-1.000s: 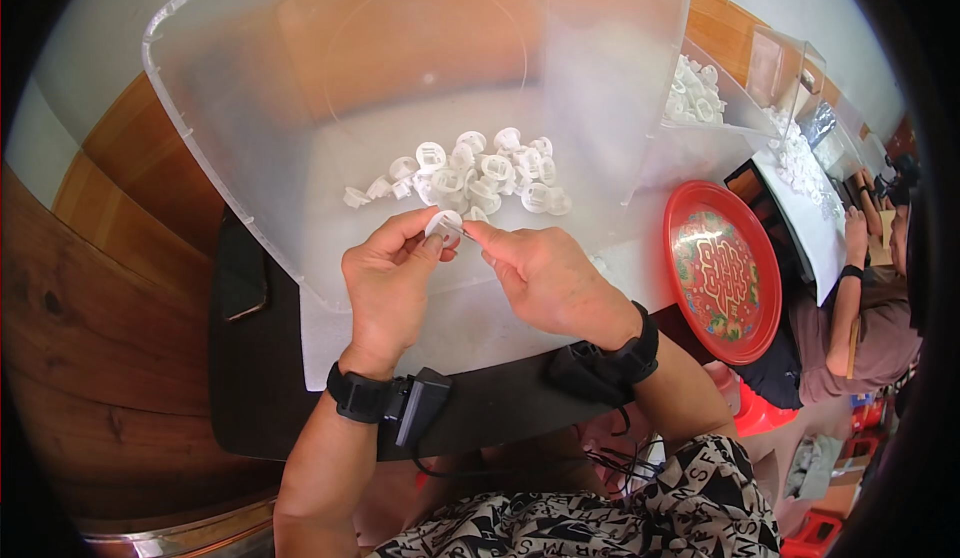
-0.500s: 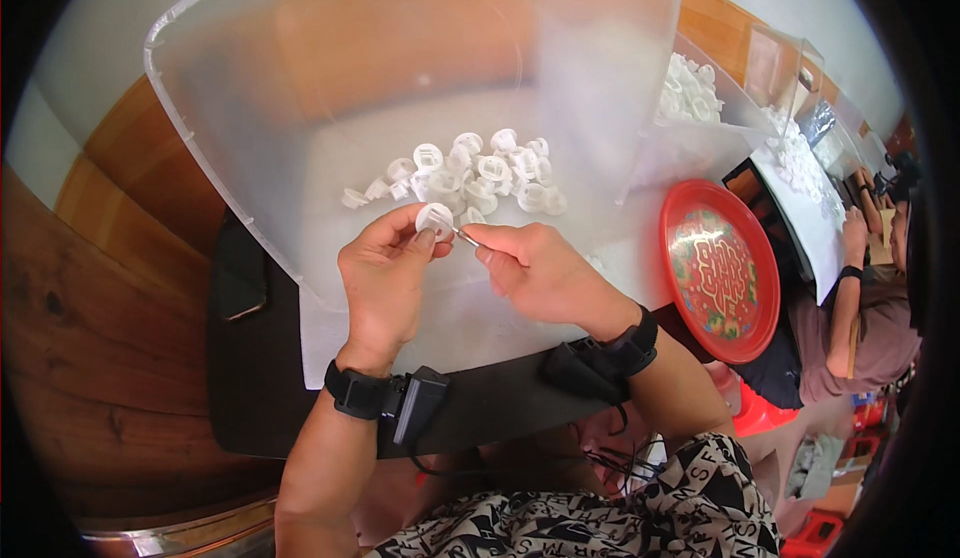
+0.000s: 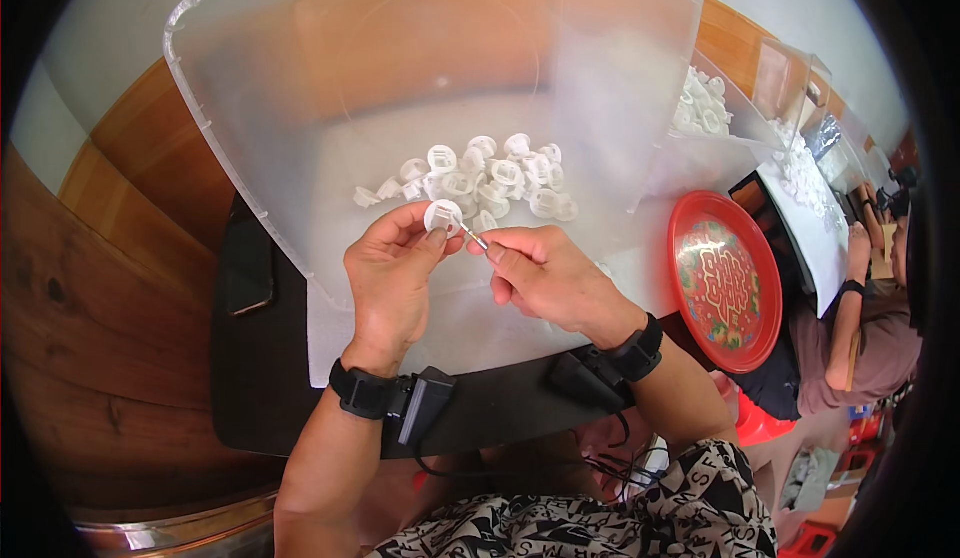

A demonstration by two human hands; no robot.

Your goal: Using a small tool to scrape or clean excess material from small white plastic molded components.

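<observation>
My left hand (image 3: 390, 273) pinches a round white plastic part (image 3: 443, 216) by its edge, the slotted face turned up. From the right, my right hand (image 3: 560, 276) grips a slim metal tool (image 3: 475, 238) between thumb and fingers. Its tip reaches the right edge of the white part; whether it touches cannot be made out. Most of the tool's handle is hidden in my right hand. Just beyond both hands, a loose heap of similar white plastic parts (image 3: 495, 173) lies in a large translucent bin (image 3: 300, 248) tipped on its side.
To the right stands a red round tray (image 3: 683, 303) with a patterned face. Behind it, a clear box (image 3: 725, 148) holds more white parts. A phone (image 3: 252, 283) lies at the left on the dark table (image 3: 250, 388). Another person's arm (image 3: 848, 333) works at far right.
The view has shifted slightly, moving the scene a little right. The white part is tilted more face-up, and my right hand has turned a little, showing more of the metal tool.
</observation>
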